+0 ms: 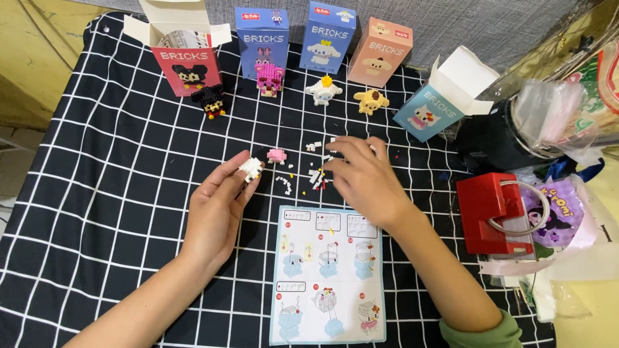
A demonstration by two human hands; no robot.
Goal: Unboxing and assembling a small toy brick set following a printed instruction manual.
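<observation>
White assembly: small brick block [250, 169], pinched in left hand [216, 209] fingertips above the worktop [97, 161].
Right hand: [364, 180] grip loosely curled over loose bricks [316, 177], holding nothing visible.
Instruction sheet: [329, 277] between forearms.

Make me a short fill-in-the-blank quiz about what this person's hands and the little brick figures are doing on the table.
1. The left hand holds a small ____ brick assembly.
2. The right hand reaches over the loose ____ on the checked cloth.
3. The instruction sheet lies ____ the two forearms.
4. Beside the black figure stands a ____ figure.

Missing words: white; bricks; between; pink
</observation>
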